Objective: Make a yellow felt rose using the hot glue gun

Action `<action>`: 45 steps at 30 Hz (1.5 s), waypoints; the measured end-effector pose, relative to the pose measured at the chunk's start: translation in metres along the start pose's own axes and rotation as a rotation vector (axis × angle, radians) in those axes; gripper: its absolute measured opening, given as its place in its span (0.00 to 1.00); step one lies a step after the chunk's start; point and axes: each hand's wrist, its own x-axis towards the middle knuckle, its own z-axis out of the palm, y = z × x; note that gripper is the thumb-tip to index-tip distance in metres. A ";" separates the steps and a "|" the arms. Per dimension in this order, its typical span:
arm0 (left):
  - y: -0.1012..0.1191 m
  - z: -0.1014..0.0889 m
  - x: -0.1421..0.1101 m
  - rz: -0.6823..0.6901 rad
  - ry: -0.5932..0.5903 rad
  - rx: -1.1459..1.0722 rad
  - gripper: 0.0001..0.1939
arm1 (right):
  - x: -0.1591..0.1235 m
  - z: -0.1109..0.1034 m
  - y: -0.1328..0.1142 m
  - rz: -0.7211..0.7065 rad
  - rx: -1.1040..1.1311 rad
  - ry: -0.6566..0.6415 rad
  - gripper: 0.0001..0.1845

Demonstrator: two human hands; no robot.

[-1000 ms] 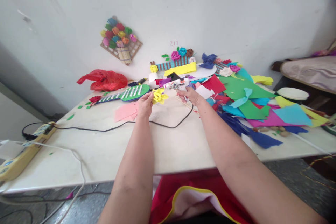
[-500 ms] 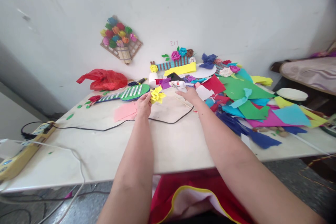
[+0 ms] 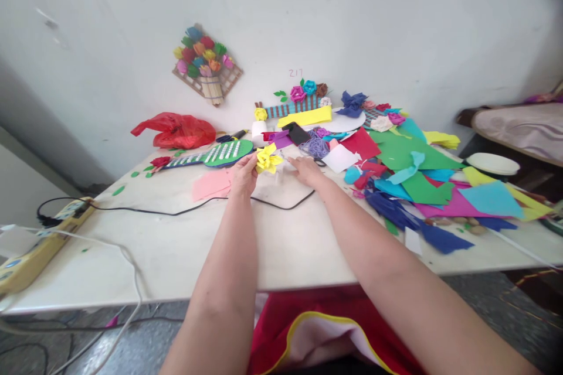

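My left hand (image 3: 245, 173) pinches a yellow paper flower (image 3: 267, 159) just above the table. Close by on the right, my right hand (image 3: 304, 171) is closed round a whitish, blurred hot glue gun (image 3: 280, 165), whose front end is near the flower. A black cord (image 3: 281, 207) runs across the table to the right hand. Pink paper sheets (image 3: 212, 185) lie left of the flower. Behind the left hand is a green, guitar-like shape (image 3: 226, 153) with white strips.
A power strip (image 3: 44, 246) sits at the table's left edge. Colored paper pieces (image 3: 422, 158) crowd the right side. A red plastic bag (image 3: 176, 130), a black phone (image 3: 296, 133) and a flower-trimmed striped piece (image 3: 290, 109) lie toward the wall.
My right hand has drawn the glue gun left and toward me, close to the yellow flower. The phone and purple strands behind now show more. My left hand has barely moved.
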 end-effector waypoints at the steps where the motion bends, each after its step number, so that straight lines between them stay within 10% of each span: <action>1: 0.000 0.000 0.000 -0.008 -0.010 0.009 0.17 | 0.000 0.001 -0.002 -0.019 -0.014 -0.008 0.28; 9: -0.003 -0.002 0.001 -0.039 -0.040 0.052 0.16 | -0.002 -0.007 -0.006 0.003 0.011 -0.033 0.28; 16: -0.007 -0.005 0.003 -0.052 -0.067 0.056 0.18 | 0.003 -0.013 -0.003 0.109 0.372 0.353 0.22; 22: -0.008 -0.005 0.002 -0.088 -0.083 0.093 0.18 | 0.007 -0.025 -0.014 -0.132 0.590 0.604 0.12; 45: -0.008 0.001 -0.002 -0.106 -0.169 0.228 0.23 | 0.016 -0.016 -0.021 -0.188 0.552 0.539 0.06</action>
